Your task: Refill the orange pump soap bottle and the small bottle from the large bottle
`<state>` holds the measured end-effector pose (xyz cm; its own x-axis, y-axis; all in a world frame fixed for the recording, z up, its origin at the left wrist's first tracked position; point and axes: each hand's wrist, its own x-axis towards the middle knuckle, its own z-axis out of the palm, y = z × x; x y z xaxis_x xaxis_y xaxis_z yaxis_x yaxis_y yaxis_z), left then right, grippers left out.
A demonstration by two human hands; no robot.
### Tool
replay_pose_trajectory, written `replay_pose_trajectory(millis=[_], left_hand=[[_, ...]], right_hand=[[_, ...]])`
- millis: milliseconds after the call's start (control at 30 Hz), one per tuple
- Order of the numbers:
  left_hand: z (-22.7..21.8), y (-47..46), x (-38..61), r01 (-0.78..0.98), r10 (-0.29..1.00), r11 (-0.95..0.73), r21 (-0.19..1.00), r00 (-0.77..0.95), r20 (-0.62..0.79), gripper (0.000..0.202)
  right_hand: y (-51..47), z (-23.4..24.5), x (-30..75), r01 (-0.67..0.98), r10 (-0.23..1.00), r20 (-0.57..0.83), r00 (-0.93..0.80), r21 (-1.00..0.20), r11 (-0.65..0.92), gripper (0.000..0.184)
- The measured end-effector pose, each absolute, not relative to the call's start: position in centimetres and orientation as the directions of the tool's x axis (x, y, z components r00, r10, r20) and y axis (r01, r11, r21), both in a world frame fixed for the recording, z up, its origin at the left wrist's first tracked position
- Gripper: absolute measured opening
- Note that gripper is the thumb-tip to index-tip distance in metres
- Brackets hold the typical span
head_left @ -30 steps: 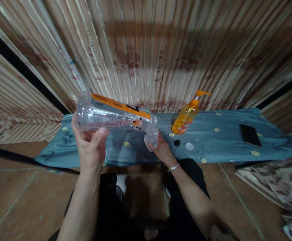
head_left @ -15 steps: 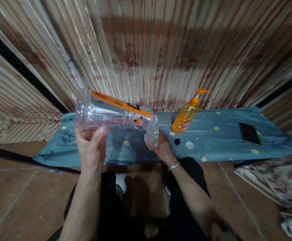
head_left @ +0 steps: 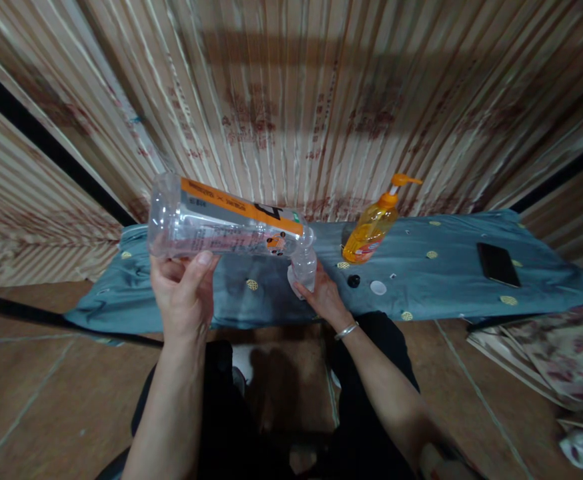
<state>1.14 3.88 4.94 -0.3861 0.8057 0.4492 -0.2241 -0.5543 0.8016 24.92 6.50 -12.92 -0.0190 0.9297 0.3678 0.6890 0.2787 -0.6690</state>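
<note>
A large clear plastic bottle (head_left: 221, 220) with an orange and grey label lies tilted nearly sideways in the air, its neck pointing right and slightly down. My left hand (head_left: 184, 283) grips it from below near its base, thumb along the side. The neck meets the top of a small clear bottle (head_left: 303, 261), which stands over the cloth. Around the small bottle's lower part my right hand (head_left: 324, 292) is closed, with a bracelet on that wrist. Whether liquid passes between the two bottles I cannot tell.
On the teal cloth (head_left: 446, 287) stand an orange pump bottle (head_left: 369, 233), a small black cap (head_left: 353, 281), a white round lid (head_left: 378, 287) and a dark flat phone-like object (head_left: 498, 264). A patterned curtain (head_left: 291, 120) hangs behind. Black bars slope at both sides.
The large bottle's base has risen very slightly. Both hands keep their hold and otherwise stay almost in place.
</note>
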Motion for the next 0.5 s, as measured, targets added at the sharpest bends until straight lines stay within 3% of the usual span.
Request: replay_pose_trajectory(millis=[300,500], left_hand=[[5.06,3.85,1.31,-0.24,0.805,-0.553,0.798,-0.401,0.437,0.038],[5.11,3.93,1.33,-0.269,0.804,-0.557,0.786,-0.413,0.428,0.043]], right_hand=[[6.31,-12.5,24.78,0.664,0.935,0.355,0.007,-0.701,0.261,0.08],[6.42,-12.87,24.86,0.693,0.914,0.404,-0.025,-0.653,0.307,0.074]])
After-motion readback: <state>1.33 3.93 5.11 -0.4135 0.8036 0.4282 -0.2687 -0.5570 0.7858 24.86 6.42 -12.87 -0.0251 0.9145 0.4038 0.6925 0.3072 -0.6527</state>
